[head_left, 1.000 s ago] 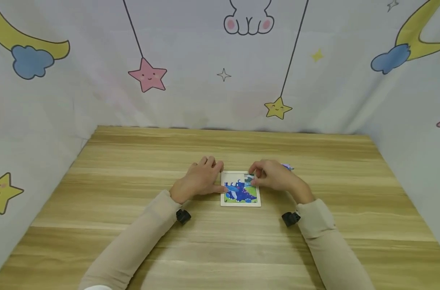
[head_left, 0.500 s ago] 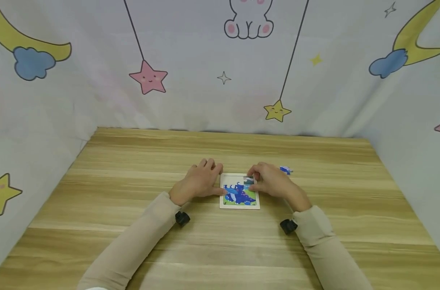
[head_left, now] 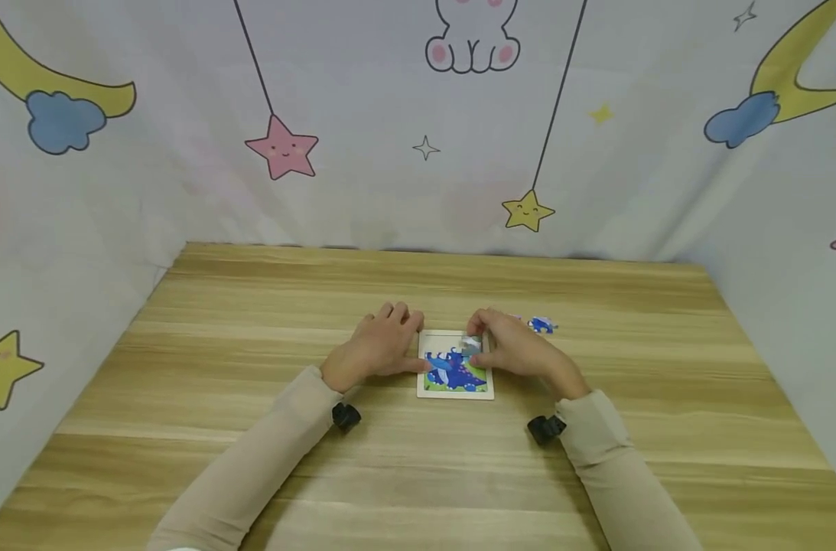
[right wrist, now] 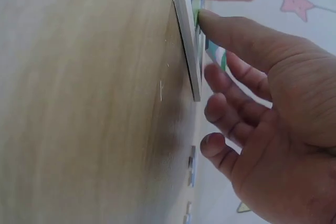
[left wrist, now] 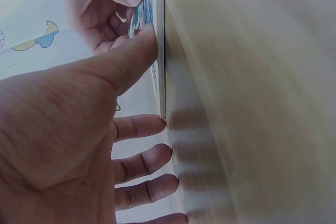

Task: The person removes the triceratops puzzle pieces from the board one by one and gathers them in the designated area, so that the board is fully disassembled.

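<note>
1. The person's left forearm (head_left: 242, 467) points toward one o'clock in the head view.
2. Left hand (head_left: 376, 344) spread, thumb toward three o'clock, fingers (left wrist: 147, 162) parted.
3. Right forearm (head_left: 627, 474) angled toward eleven o'clock.
4. Right hand (head_left: 521, 342) turned toward ten o'clock, thumb and fingers pinching.

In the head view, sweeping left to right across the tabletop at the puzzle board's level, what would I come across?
Left grip → puzzle board → right grip → loose blue puzzle piece.

No text, label, brand, number or sign can be read on the puzzle (head_left: 457, 376), the counter (head_left: 418, 474), the curtain (head_left: 362, 92) or the wrist cameras (head_left: 545, 430).
</note>
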Demonstrator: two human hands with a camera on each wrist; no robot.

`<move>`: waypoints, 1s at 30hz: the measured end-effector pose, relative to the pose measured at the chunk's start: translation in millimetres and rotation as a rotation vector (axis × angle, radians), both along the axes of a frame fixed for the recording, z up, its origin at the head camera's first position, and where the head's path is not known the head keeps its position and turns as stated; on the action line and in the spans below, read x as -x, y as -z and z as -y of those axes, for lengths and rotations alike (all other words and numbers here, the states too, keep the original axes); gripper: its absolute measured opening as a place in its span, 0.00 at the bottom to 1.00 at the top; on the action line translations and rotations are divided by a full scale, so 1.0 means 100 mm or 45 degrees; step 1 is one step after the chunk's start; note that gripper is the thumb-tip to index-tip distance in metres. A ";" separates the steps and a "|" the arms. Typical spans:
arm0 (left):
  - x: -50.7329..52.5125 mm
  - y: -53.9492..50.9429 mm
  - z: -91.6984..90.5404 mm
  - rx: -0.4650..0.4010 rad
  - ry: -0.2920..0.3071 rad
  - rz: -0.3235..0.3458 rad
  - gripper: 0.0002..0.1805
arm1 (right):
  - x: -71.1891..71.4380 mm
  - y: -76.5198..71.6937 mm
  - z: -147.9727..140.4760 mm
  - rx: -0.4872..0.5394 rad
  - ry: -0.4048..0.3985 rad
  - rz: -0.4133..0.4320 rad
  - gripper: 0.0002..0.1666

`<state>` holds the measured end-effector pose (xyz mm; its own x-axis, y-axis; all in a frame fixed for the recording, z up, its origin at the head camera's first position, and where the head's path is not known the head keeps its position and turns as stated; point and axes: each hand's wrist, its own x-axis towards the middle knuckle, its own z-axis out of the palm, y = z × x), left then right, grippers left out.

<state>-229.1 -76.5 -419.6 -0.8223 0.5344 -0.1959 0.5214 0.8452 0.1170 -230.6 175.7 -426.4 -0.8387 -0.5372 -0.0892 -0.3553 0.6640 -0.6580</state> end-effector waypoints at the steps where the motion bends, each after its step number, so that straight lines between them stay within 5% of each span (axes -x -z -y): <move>1: 0.00 0.00 0.00 0.004 0.002 -0.001 0.35 | 0.01 0.00 -0.01 0.025 -0.002 0.013 0.15; 6: -0.02 0.03 0.01 0.002 0.011 0.003 0.35 | 0.03 -0.05 -0.17 0.116 0.046 0.008 0.04; 17: 0.01 0.00 0.02 -0.018 0.013 -0.018 0.35 | 0.16 -0.22 -0.87 0.182 0.280 -0.017 0.07; 30: -0.01 -0.01 0.01 -0.014 0.026 0.006 0.35 | 0.11 -0.08 -1.37 0.125 0.467 -0.027 0.11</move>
